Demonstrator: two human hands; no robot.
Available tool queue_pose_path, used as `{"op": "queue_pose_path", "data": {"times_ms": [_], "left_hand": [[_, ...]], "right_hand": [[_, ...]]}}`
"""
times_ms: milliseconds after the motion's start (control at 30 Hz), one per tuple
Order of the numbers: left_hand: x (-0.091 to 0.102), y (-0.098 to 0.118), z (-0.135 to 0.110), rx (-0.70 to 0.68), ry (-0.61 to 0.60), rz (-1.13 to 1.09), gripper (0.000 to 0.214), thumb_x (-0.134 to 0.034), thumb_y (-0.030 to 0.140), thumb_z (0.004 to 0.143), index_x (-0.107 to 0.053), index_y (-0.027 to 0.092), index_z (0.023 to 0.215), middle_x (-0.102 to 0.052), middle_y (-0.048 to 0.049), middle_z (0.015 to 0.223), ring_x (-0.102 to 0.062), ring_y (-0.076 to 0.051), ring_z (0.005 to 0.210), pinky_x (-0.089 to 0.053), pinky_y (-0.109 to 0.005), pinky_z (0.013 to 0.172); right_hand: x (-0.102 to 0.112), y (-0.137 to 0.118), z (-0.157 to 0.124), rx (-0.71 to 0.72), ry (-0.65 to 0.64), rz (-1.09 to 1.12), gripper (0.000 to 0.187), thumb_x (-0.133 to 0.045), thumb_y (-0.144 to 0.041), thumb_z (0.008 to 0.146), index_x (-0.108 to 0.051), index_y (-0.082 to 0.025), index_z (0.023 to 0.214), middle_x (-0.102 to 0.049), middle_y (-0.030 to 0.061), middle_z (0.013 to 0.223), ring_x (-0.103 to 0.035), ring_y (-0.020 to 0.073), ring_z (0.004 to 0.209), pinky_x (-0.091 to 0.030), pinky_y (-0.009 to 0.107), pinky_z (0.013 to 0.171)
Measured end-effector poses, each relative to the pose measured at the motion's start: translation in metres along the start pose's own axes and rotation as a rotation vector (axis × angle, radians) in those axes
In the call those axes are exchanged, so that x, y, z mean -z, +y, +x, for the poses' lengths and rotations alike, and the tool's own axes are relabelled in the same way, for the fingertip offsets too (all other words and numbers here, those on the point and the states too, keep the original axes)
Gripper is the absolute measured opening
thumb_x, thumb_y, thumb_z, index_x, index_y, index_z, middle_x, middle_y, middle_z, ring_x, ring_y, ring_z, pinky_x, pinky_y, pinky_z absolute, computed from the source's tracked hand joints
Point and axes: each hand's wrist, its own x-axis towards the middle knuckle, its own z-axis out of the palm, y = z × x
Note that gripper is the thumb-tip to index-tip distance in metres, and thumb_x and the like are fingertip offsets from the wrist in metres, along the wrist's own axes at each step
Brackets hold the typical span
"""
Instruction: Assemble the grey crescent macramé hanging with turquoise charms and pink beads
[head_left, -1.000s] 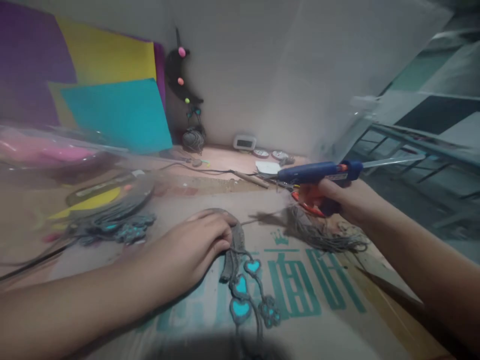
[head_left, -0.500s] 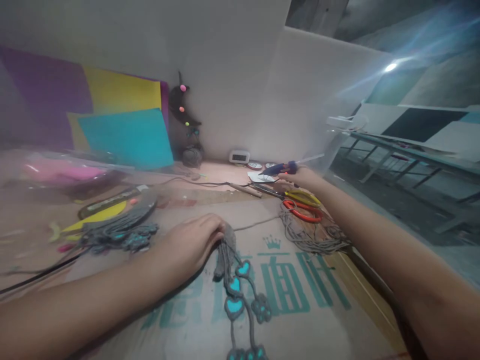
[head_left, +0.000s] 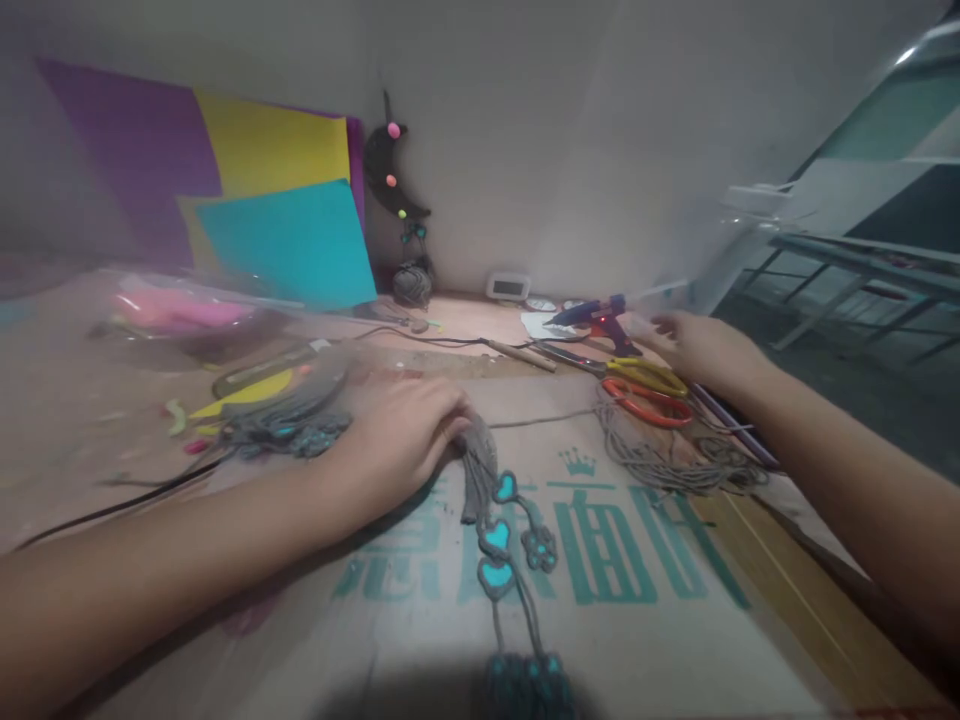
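My left hand [head_left: 420,430] pinches the top of a grey cord ornament [head_left: 480,455]. Strands hang from it toward me, carrying turquoise heart charms [head_left: 496,540] and a small flower charm [head_left: 538,548]; more turquoise-dotted pieces lie at the bottom. My right hand [head_left: 686,345] is at the back right with its fingers loosely apart and holding nothing, just right of a dark blue glue gun [head_left: 600,312]. The gun stands with a red light lit, its nozzle over a white pad [head_left: 544,325]. Below that hand are scissors [head_left: 645,390] with yellow and red handles.
A tangle of grey cord [head_left: 660,455] lies under the scissors. A wooden-handled tool [head_left: 521,355] and a small digital clock [head_left: 508,287] sit farther back. More grey pieces [head_left: 289,425] rest at left, before coloured sheets [head_left: 292,245]. A dark moon ornament [head_left: 386,170] leans at the wall.
My right hand has let go of the glue gun and drawn off to its right. My left hand still grips the ornament. The whole view has shifted slightly with my head.
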Motion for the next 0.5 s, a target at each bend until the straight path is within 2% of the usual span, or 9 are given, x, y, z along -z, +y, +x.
{"op": "queue_pose_path", "data": {"times_ms": [67, 100, 133, 167, 233, 267, 367, 433, 500], "left_hand": [[0.001, 0.001, 0.002, -0.047, 0.029, -0.011, 0.018, -0.041, 0.023, 0.098, -0.057, 0.017, 0.091, -0.067, -0.0074, 0.094, -0.06, -0.023, 0.089, -0.045, -0.038, 0.08], [0.002, 0.003, 0.004, -0.069, 0.039, -0.013, 0.017, -0.042, 0.022, 0.098, -0.057, 0.017, 0.091, -0.066, -0.0073, 0.094, -0.059, -0.023, 0.089, -0.044, -0.038, 0.08], [0.004, 0.005, 0.005, -0.087, 0.049, -0.013, 0.017, -0.042, 0.021, 0.097, -0.057, 0.017, 0.091, -0.066, -0.0072, 0.094, -0.059, -0.023, 0.089, -0.044, -0.037, 0.08], [0.005, 0.007, 0.007, -0.102, 0.057, -0.011, 0.016, -0.043, 0.021, 0.097, -0.057, 0.017, 0.09, -0.066, -0.0071, 0.094, -0.059, -0.023, 0.088, -0.044, -0.037, 0.08], [0.009, 0.014, 0.01, -0.122, 0.078, 0.003, 0.015, -0.044, 0.022, 0.097, -0.057, 0.017, 0.09, -0.066, -0.0072, 0.094, -0.058, -0.023, 0.089, -0.044, -0.036, 0.08], [0.011, 0.018, 0.011, -0.128, 0.091, 0.015, 0.015, -0.045, 0.022, 0.096, -0.057, 0.017, 0.09, -0.066, -0.0072, 0.094, -0.058, -0.023, 0.09, -0.044, -0.036, 0.08], [0.017, 0.029, 0.012, -0.142, 0.115, 0.031, 0.014, -0.045, 0.021, 0.094, -0.058, 0.018, 0.09, -0.067, -0.0065, 0.092, -0.059, -0.022, 0.089, -0.044, -0.035, 0.078], [0.021, 0.034, 0.012, -0.129, 0.124, 0.013, 0.016, -0.044, 0.021, 0.095, -0.058, 0.018, 0.089, -0.068, -0.0058, 0.09, -0.061, -0.021, 0.087, -0.045, -0.034, 0.078], [0.024, 0.034, 0.011, -0.107, 0.146, -0.029, 0.017, -0.045, 0.024, 0.095, -0.059, 0.019, 0.089, -0.069, -0.0048, 0.089, -0.062, -0.02, 0.086, -0.046, -0.032, 0.076]], "right_hand": [[0.003, -0.028, -0.027, -0.065, 0.19, -0.17, 0.031, -0.066, -0.055, 0.08, -0.06, -0.025, 0.08, -0.065, 0.0077, 0.078, -0.063, 0.0313, 0.085, -0.047, 0.042, 0.076], [0.0, -0.045, -0.041, -0.047, 0.21, -0.217, 0.03, -0.061, -0.054, 0.085, -0.062, -0.024, 0.084, -0.067, 0.0082, 0.084, -0.063, 0.0307, 0.087, -0.047, 0.043, 0.078], [-0.005, -0.064, -0.054, 0.022, 0.154, -0.178, 0.029, -0.056, -0.051, 0.089, -0.064, -0.024, 0.092, -0.069, 0.0078, 0.091, -0.064, 0.0286, 0.089, -0.047, 0.042, 0.082], [-0.014, -0.083, -0.065, 0.117, 0.143, -0.094, 0.027, -0.056, -0.049, 0.09, -0.063, -0.023, 0.09, -0.07, 0.007, 0.092, -0.064, 0.0265, 0.088, -0.048, 0.041, 0.081], [-0.035, -0.114, -0.084, 0.273, -0.016, 0.066, 0.023, -0.063, -0.044, 0.086, -0.062, -0.022, 0.094, -0.07, 0.0064, 0.096, -0.065, 0.0244, 0.093, -0.049, 0.039, 0.084], [-0.046, -0.126, -0.091, 0.3, -0.078, 0.142, 0.026, -0.067, -0.042, 0.083, -0.059, -0.022, 0.098, -0.07, 0.0065, 0.099, -0.065, 0.0238, 0.095, -0.05, 0.039, 0.085], [-0.073, -0.143, -0.103, 0.33, -0.176, 0.382, 0.03, -0.071, -0.034, 0.081, -0.044, -0.024, 0.091, -0.069, 0.0069, 0.11, -0.065, 0.0215, 0.103, -0.05, 0.037, 0.089], [-0.083, -0.144, -0.106, 0.314, -0.209, 0.476, 0.03, -0.067, -0.029, 0.084, -0.038, -0.025, 0.084, -0.07, 0.0044, 0.103, -0.066, 0.0184, 0.096, -0.051, 0.034, 0.086], [-0.087, -0.142, -0.11, 0.296, -0.192, 0.489, 0.023, -0.063, -0.024, 0.085, -0.04, -0.024, 0.083, -0.067, 0.0012, 0.089, -0.064, 0.0158, 0.084, -0.05, 0.031, 0.079]]}}
